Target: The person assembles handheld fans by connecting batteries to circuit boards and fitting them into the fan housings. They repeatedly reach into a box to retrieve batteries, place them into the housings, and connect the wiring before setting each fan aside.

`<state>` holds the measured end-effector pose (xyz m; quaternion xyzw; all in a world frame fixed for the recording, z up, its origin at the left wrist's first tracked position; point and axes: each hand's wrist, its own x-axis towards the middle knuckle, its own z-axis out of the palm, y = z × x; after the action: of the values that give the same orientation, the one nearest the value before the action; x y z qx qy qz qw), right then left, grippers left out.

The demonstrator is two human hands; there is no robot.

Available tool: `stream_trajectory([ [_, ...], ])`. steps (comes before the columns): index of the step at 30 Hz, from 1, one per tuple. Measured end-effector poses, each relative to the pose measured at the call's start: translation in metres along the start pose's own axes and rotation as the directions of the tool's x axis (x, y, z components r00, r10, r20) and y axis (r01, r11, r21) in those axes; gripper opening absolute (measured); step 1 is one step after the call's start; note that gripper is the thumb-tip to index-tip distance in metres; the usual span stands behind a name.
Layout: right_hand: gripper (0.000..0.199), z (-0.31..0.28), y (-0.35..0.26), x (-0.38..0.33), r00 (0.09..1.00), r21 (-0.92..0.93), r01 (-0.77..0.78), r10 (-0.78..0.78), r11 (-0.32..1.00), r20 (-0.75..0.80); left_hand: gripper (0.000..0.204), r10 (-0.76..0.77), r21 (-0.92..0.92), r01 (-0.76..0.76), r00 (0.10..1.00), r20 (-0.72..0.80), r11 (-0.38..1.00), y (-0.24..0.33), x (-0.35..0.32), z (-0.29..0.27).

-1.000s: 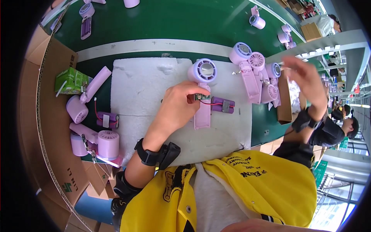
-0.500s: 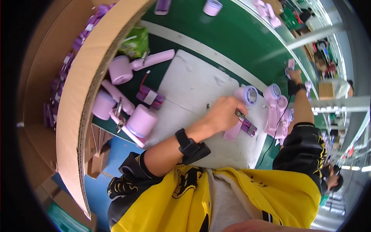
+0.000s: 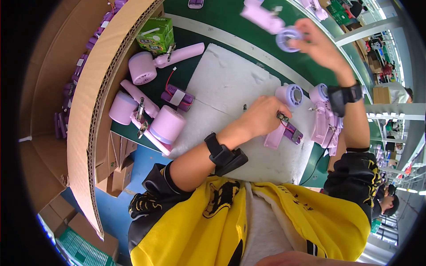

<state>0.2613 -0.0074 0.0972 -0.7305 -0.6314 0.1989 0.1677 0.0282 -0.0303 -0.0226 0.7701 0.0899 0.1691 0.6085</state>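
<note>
My left hand (image 3: 265,116) is on the white foam sheet (image 3: 213,88), fingers pinched on a small circuit board (image 3: 282,117). Thin red wires run from that board to a purple battery pack (image 3: 293,134). The board lies over a pink handheld fan, whose round head (image 3: 290,95) and open handle (image 3: 274,138) show on either side of my fingers. Raised over the green surface at the far right, my right hand (image 3: 316,44) grips another pink handheld fan by its lilac-rimmed head (image 3: 289,39). Its handle (image 3: 262,18) points away to the left, slightly blurred.
Several pink fans with exposed boards (image 3: 167,126) lie left of the foam, beside a wired purple battery pack (image 3: 178,97) and a green carton (image 3: 156,35). A tall cardboard box (image 3: 95,111) of purple packs borders the left. More pink fans (image 3: 320,126) and a black cable sit right.
My right hand has come from the far right edge of the green surface toward the middle, bringing a pink fan. My left hand stays at the circuit board; the view has shifted slightly.
</note>
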Motion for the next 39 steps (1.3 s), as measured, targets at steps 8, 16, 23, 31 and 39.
stream_trajectory([
  [8,0.048,0.091,-0.063,0.020,0.901,-0.172,0.421,-0.433,0.890,-0.034,0.035,0.021,0.007,-0.021,0.999,0.029,1.000,0.005,-0.005,-0.004],
  [16,0.046,0.004,-0.102,-0.109,0.906,0.161,-0.166,0.086,0.973,0.415,0.034,-0.018,-0.020,0.019,1.000,0.016,1.000,0.015,-0.003,-0.011],
  [23,0.051,0.091,-0.048,-0.191,0.990,0.093,-0.143,0.142,0.985,0.023,0.034,-0.017,0.145,0.015,1.000,0.008,0.989,0.018,0.006,-0.030],
  [31,0.079,0.102,-0.062,-0.197,0.912,0.687,-0.407,0.312,0.601,0.267,0.032,-0.084,0.138,0.080,0.996,0.026,0.987,0.024,-0.009,-0.036],
  [39,0.096,0.094,-0.059,-0.212,0.939,0.936,-0.342,0.056,0.083,0.339,0.030,-0.042,0.193,0.029,0.997,0.062,0.981,0.029,-0.004,-0.034],
])
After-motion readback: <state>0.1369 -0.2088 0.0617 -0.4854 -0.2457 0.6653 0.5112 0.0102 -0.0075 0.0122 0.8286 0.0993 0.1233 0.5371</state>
